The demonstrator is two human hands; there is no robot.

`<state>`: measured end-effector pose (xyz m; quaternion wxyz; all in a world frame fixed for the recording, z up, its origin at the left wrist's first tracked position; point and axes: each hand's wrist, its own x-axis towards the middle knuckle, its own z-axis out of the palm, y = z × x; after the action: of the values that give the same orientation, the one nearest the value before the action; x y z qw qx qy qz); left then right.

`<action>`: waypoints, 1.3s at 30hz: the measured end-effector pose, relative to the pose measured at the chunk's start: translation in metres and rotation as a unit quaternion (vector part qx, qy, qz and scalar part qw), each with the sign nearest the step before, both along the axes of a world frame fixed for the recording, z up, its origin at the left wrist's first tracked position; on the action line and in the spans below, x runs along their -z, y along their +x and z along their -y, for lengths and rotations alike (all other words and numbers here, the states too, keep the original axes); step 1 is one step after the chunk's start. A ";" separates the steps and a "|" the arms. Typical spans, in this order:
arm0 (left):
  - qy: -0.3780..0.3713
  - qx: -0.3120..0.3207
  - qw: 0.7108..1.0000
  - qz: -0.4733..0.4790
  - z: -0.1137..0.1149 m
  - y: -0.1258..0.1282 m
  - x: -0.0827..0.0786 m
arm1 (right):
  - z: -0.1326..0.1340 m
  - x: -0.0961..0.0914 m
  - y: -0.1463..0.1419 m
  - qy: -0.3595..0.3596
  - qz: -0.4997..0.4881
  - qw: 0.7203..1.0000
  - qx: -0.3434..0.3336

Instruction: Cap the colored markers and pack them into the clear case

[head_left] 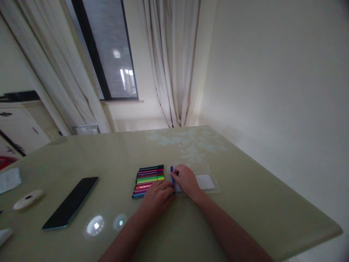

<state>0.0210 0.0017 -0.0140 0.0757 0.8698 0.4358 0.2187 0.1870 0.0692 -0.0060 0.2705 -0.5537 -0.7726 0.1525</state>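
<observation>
A row of coloured markers (148,178) lies side by side on the table, from black and pink through green and red to blue. My left hand (158,194) rests palm down over the right ends of the nearer markers. Its fingers lie flat, their tips close to the lower end of a dark blue marker (172,170). With thumb and fingertips, my right hand (185,179) pinches that blue marker, which points away from me at the left end of a clear plastic case (217,186). Inside the case shows a white card (205,181), partly covered by my right hand and wrist.
A black-screened phone (71,202) lies on the glossy green table (114,156) to the left. Beyond it are a white oval object (28,199) and a folded pale paper or cloth (9,180). A wall (286,102) runs along the table's right side.
</observation>
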 end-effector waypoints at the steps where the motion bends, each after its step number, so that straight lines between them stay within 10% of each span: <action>1: -0.009 0.003 1.000 0.017 -0.001 -0.001 0.000 | 0.000 0.000 0.001 -0.005 0.002 1.000 0.000; 8: -0.058 -0.095 0.985 0.132 -0.017 -0.038 -0.015 | -0.004 -0.004 0.011 0.022 -0.071 0.997 -0.007; 18: -0.137 -0.070 0.983 0.099 -0.017 -0.054 -0.020 | -0.008 -0.004 0.014 0.030 -0.144 0.989 -0.003; 27: -0.264 -0.104 0.844 0.454 -0.016 -0.038 -0.035 | 0.005 -0.013 -0.002 -0.111 -0.326 0.926 -0.152; 33: -0.292 -0.107 0.821 0.478 -0.013 -0.032 -0.030 | 0.013 -0.014 -0.007 -0.180 -0.406 0.870 -0.213; 39: -0.308 -0.117 0.796 0.508 -0.009 -0.029 -0.037 | 0.015 -0.020 -0.005 -0.164 -0.372 0.891 -0.201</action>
<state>-0.0078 0.0110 0.0232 0.5237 0.5071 0.4774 0.4906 0.1823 0.0541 0.0141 0.4073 -0.3260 -0.6742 0.5227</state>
